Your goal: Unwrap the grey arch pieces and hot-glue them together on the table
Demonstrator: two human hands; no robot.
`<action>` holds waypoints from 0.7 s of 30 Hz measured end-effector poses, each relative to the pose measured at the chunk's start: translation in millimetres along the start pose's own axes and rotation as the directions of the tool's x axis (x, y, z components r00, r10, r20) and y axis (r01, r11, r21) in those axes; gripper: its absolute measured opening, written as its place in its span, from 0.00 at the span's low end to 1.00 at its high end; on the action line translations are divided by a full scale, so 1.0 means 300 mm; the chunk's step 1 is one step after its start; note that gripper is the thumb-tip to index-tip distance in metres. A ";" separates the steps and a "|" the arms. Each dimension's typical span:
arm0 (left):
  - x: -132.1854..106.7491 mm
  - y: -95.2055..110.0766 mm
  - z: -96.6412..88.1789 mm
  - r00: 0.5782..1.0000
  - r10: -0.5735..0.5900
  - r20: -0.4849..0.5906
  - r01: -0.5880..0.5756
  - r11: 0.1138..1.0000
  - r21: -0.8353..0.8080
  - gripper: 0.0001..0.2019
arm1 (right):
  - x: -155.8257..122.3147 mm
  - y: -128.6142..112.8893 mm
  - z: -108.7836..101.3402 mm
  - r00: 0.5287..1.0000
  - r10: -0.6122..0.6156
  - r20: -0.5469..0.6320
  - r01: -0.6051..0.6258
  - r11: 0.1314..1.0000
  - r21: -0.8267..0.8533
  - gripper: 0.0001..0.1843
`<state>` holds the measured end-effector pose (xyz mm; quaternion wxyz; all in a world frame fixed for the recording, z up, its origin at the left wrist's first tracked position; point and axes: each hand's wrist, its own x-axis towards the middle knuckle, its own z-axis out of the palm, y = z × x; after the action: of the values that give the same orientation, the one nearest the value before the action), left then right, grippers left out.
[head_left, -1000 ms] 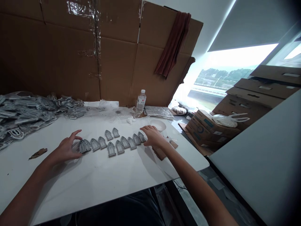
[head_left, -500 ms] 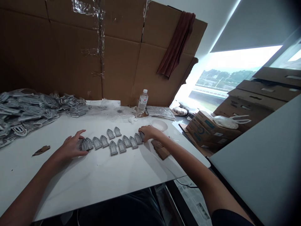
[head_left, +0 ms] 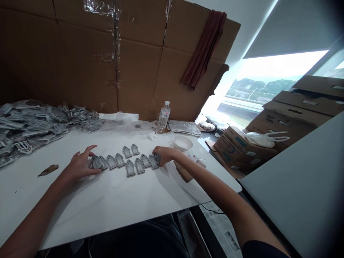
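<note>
white table, left grip open at the tag row, right grip closed on end tag, further left now

The right hand has shifted left along the row — now pressing on the end tag.

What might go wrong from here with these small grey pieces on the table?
The arch-shaped grey pieces lie tightly between the left hand and the right hand, so a slight push could shift or overlap them. The white bowl stands near the right hand, so a careless move might knock it.
</note>
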<state>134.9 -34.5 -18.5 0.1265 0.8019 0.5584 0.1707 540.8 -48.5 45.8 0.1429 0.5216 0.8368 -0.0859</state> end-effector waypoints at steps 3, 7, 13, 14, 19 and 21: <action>-0.002 0.004 0.003 1.000 0.001 0.010 -0.001 1.000 -0.006 0.48 | 0.003 -0.002 -0.015 1.000 -0.018 0.008 0.018 1.000 0.002 0.36; -0.002 0.009 0.012 0.998 0.034 0.044 -0.034 0.999 -0.011 0.48 | -0.004 -0.027 -0.051 1.000 -0.024 0.002 0.024 1.000 0.003 0.39; -0.001 0.005 0.027 0.998 0.061 0.036 -0.059 0.997 -0.053 0.46 | -0.035 -0.080 -0.107 0.999 -0.014 0.043 0.016 0.999 -0.048 0.38; -0.002 0.005 0.027 0.997 0.064 0.038 -0.062 0.996 -0.063 0.46 | -0.039 -0.086 -0.112 0.999 0.001 0.037 0.001 0.998 -0.062 0.38; -0.002 0.003 0.023 0.997 0.068 0.042 -0.065 0.995 -0.075 0.46 | -0.043 -0.108 -0.089 0.996 -0.076 0.045 0.077 0.997 -0.022 0.36; 0.001 0.001 0.021 0.997 0.073 0.040 -0.070 0.995 -0.077 0.46 | -0.037 -0.118 -0.061 0.992 -0.115 0.062 0.114 0.993 0.009 0.35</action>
<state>137.9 -34.4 -24.2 0.1623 0.8195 0.5198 0.1788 511.0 -68.2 66.6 0.1621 0.4703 0.8602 -0.1125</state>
